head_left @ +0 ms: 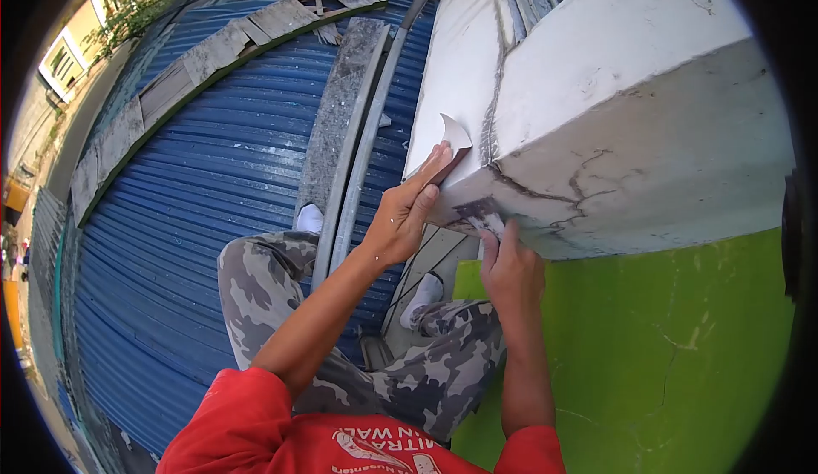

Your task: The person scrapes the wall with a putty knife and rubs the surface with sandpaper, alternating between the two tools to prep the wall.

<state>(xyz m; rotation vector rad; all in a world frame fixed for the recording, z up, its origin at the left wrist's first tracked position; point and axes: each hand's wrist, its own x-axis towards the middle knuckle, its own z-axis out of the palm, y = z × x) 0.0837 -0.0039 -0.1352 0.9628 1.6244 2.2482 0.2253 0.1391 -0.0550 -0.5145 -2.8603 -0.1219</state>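
Note:
My left hand [405, 214] is closed on a curled sheet of what looks like sandpaper [457, 143], pale on one face and brown on the other. The sheet rests near the edge of a white cracked concrete ledge [562, 116]. Close by on the right, my right hand [514, 274] pinches a small flat scraper [488, 221] against the ledge's front face. White material shows on the scraper, beside a dark purplish patch. Fingers partly hide its handle. A dark branching crack [545, 193] runs across the face just right of my hands.
Blue corrugated roofing [196, 210] spreads out at the left, with a metal pipe [362, 159] and a grey board [341, 108] along it. Below the ledge stands a bright green wall [648, 346]. My feet are low between roof and wall.

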